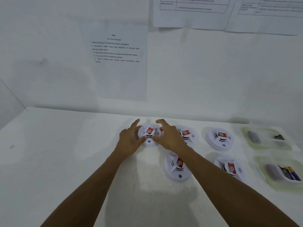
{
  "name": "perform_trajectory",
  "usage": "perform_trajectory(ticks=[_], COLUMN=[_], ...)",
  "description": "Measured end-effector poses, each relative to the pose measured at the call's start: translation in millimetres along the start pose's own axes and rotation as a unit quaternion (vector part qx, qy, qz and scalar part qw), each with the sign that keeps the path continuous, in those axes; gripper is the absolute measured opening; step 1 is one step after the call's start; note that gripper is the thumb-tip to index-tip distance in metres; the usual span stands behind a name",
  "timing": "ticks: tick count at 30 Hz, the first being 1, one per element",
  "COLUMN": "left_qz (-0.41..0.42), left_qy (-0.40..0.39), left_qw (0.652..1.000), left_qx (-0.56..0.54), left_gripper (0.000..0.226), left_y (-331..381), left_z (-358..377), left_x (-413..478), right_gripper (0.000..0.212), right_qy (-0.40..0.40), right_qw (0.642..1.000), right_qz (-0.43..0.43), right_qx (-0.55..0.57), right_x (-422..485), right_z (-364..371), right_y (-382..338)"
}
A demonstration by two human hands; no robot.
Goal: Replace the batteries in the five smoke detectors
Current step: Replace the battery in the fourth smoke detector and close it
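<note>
White tabletop (65, 161): at its rear a round white plastic smoke detector (148, 144) is flanked by the left hand (131, 140) and right hand (169, 136), both spread open, thumbs touching it. It is judged light, rigid and smooth, best gripped by the rim.

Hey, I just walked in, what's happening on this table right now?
A person is working on the back-left smoke detector. The left hand and right hand flank it, fingers spread and thumbs touching its front edge. It lies on the white table. The four other detectors lie untouched. At the right, the near tray holds batteries.
</note>
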State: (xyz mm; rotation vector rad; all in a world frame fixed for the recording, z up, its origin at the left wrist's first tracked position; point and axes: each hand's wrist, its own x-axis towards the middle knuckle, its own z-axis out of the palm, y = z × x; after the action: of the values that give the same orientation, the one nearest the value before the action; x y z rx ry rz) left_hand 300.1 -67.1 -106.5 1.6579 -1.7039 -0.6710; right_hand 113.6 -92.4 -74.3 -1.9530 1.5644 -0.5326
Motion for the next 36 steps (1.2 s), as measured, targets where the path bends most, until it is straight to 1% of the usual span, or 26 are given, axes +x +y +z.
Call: perform_trajectory(ticks=[3,5,8,10,12,14,16,19,22,24,26,29,30,33,36], left_qz=[0.012,0.014,0.015,0.045,0.092,0.139,0.167,0.157,0.128,0.113,0.102,0.082,0.079,0.096,0.066], left_qy=[-0.005,-0.012,0.004,0.021,0.004,-0.042,-0.083,-0.132,-0.160,-0.153,-0.140,-0.103,-0.088,-0.057,-0.042], left_qw=[1.000,1.000,1.000,0.996,0.990,0.978,0.961,0.945,0.941,0.950,0.966,0.991,0.993,0.991,0.985], left_qx=[0.022,0.020,0.024,0.068,0.111,0.151,0.204,0.255,0.269,0.246,0.194,0.032,-0.010,-0.072,-0.153], left_gripper=[0.084,0.083,0.087,0.086,0.082,0.083,0.087,0.092,0.097,0.097,0.097,0.094,0.092,0.083,0.068], left_y=[-1,-4,-2,11,30,49,67,88,100,102,100,104,109,131,149], left_z=[4,5,2,3,9,20,35,58,70,72,72,65,62,52,51], left_x=[2,4,4,4,7,12,19,27,31,30,30,24,21,9,-2], right_gripper=[0.061,0.059,0.046,0.035,0.029,0.028,0.031,0.035,0.039,0.043,0.047,0.049,0.047,0.037,0.041], right_qy=[0.012,0.029,0.078,0.111,0.127,0.118,0.089,0.050,0.028,0.024,0.028,0.066,0.084,0.123,0.127], right_qw=[1.000,0.999,0.995,0.992,0.991,0.992,0.994,0.996,0.998,0.999,0.999,0.992,0.988,0.976,0.972], right_qz=[-0.006,-0.028,-0.057,-0.059,-0.036,-0.002,0.020,0.016,0.002,-0.004,-0.023,-0.089,-0.115,-0.174,-0.181], right_qx=[-0.001,0.000,-0.011,-0.023,-0.026,-0.038,-0.058,-0.072,-0.056,-0.024,0.020,0.057,0.056,0.049,0.078], right_x=[-2,-7,-16,-19,-23,-28,-32,-40,-44,-47,-51,-58,-61,-69,-82], right_z=[0,-4,-20,-37,-58,-77,-88,-92,-92,-94,-99,-113,-118,-131,-136], right_y=[1,2,11,24,40,55,69,81,87,90,94,97,97,96,88])
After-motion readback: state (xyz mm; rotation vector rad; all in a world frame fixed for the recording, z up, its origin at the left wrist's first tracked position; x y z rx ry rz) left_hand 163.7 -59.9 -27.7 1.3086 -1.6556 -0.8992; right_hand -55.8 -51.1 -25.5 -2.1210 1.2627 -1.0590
